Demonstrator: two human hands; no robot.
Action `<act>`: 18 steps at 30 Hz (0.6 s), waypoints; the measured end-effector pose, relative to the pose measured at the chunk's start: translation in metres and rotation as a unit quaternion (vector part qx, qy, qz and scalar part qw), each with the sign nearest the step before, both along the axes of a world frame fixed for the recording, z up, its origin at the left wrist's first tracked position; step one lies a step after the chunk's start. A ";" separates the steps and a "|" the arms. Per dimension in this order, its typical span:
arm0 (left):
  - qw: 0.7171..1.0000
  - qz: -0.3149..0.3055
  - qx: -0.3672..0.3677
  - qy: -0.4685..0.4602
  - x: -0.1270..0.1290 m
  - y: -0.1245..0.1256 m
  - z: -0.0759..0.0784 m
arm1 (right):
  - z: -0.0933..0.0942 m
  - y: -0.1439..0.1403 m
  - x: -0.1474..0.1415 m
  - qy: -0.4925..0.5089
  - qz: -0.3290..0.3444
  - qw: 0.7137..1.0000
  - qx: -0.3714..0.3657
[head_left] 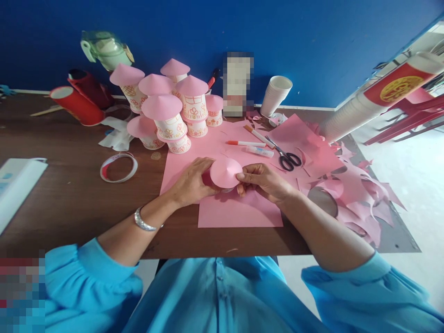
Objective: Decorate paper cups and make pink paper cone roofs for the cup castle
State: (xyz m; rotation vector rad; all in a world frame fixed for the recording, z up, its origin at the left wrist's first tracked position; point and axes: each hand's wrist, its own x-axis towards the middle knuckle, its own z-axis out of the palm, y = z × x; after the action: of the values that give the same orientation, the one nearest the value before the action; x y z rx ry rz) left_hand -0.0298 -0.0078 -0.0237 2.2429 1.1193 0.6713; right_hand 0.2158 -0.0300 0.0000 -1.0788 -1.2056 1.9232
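At the far left edge of the wooden table (69, 199) lies a white box (15, 182), and beyond it two red tubes (78, 99) lie tipped on their sides. A ring of tape (118, 167) sits flat on the wood, just left of the pink paper sheet (239, 210). Behind it stands a cluster of decorated paper cups with pink cone roofs (169, 111), stacked in twos.

The left hand (190, 185), a silver bracelet (144, 222) on its wrist, curls around the left side of a pink paper cone (225, 172), fingers closed against it. The cone sits between both hands, above the pink sheet, its point facing the camera. What is beneath the cone cannot be made out. The right hand (265, 180) pinches the cone's right rim, thumb and fingertips close together.

Behind the hands lie an orange-capped marker (246, 144) and a glue stick (260, 151), then black-handled scissors (287, 158). A stack of white cups (276, 95) stands by the blue wall. At the right, pink paper offcuts (354, 199) litter the table's edge.
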 end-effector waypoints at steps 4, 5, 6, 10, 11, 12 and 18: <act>1.000 0.000 0.004 0.006 0.001 0.001 0.001 | 0.002 0.001 0.003 -0.039 0.000 0.999 0.009; 1.000 0.002 0.005 0.007 0.002 0.001 0.001 | 0.003 0.002 0.004 -0.056 -0.008 0.998 0.024; 1.000 0.004 0.006 0.008 0.002 0.000 0.002 | 0.003 0.002 0.006 -0.079 -0.025 0.995 0.050; 1.000 0.012 0.014 0.009 0.005 -0.003 0.003 | 0.007 -0.005 0.010 -0.230 -0.216 0.898 0.305; 1.000 0.014 0.017 0.006 0.005 -0.003 0.002 | 0.009 -0.008 0.010 -0.268 -0.237 0.851 0.385; 1.000 0.016 0.021 0.000 0.006 -0.003 0.000 | 0.010 -0.010 0.008 -0.298 -0.229 0.804 0.460; 0.996 0.007 0.073 -0.046 0.006 0.003 -0.021 | 0.002 -0.018 -0.009 -0.407 0.032 0.641 0.650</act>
State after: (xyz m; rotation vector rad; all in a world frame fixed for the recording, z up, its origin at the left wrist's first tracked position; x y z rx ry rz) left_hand -0.0238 -0.0043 -0.0448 2.3011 1.0726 0.8783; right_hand 0.2065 -0.0484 0.0017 -0.9303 -2.4553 0.0380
